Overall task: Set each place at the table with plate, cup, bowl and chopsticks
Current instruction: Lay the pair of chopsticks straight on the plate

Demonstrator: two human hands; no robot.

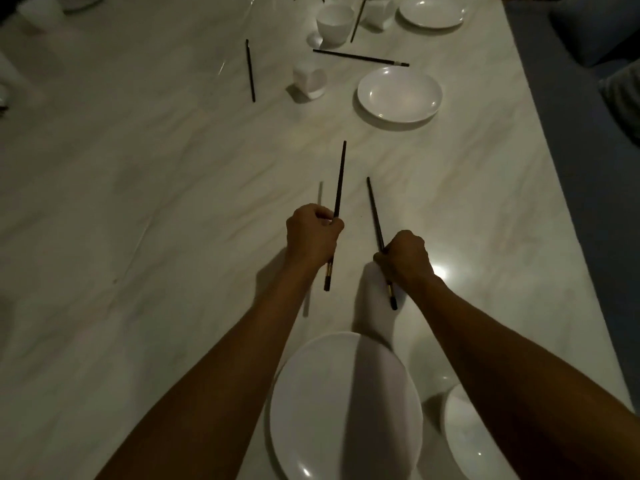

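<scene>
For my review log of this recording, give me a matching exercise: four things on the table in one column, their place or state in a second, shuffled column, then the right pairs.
Things:
1. Left hand
2. Nearest plate
3. Lone chopstick
4. Chopstick pair

Places or states:
A. Lies flat, left of the small white cup
B. Grips one dark chopstick, tip pointing away
C. Lies beyond the middle plate
D. At the bottom edge, between the forearms

Pairs: 1-B, 2-D, 3-A, 4-C
</scene>
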